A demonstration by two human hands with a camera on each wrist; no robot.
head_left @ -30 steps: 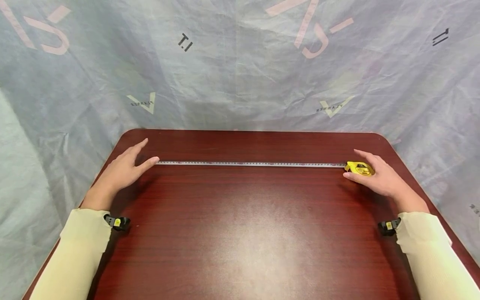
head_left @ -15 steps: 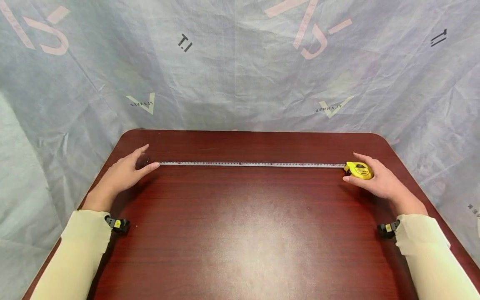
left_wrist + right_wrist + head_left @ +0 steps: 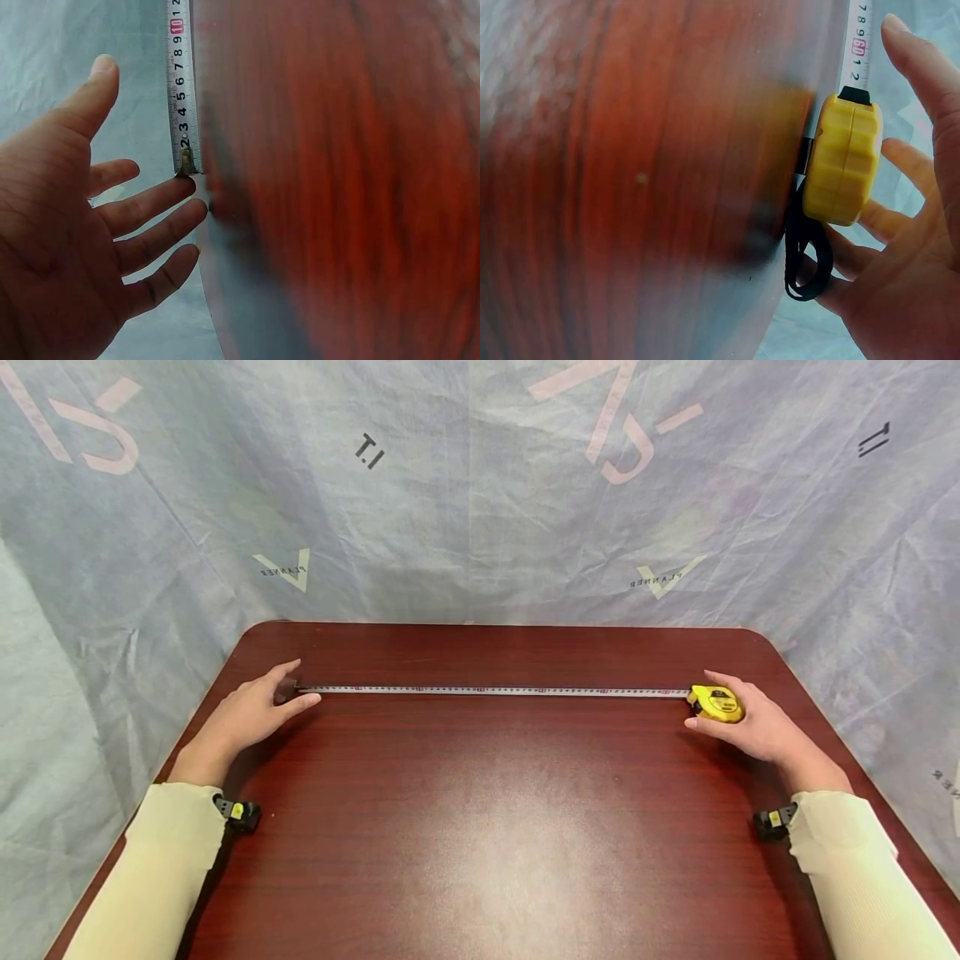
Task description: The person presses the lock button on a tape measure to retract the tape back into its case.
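Note:
A yellow tape measure (image 3: pixel 717 703) stands at the table's right, with a black wrist strap (image 3: pixel 810 270) hanging from its case in the right wrist view. Its white blade (image 3: pixel 480 691) runs straight across the table to the left, ending in a metal hook (image 3: pixel 185 166). My left hand (image 3: pixel 251 710) is spread around the hook end, thumb apart from the blade. One fingertip (image 3: pixel 185 185) lies at the hook; whether it touches, I cannot tell. My right hand (image 3: pixel 761 718) stays spread around the case, its thumb (image 3: pixel 911 52) clear of it and the other fingers partly hidden behind it.
The dark red wooden table (image 3: pixel 480 827) has rounded far corners. Grey printed sheeting (image 3: pixel 480 493) hangs behind it and at both sides. Small black cameras (image 3: pixel 242 816) are strapped at both wrists.
My left hand has shifted slightly toward me, and the blade's hook end now shows between thumb and fingers. The right hand has dropped slightly in view. Blade and case stay in place.

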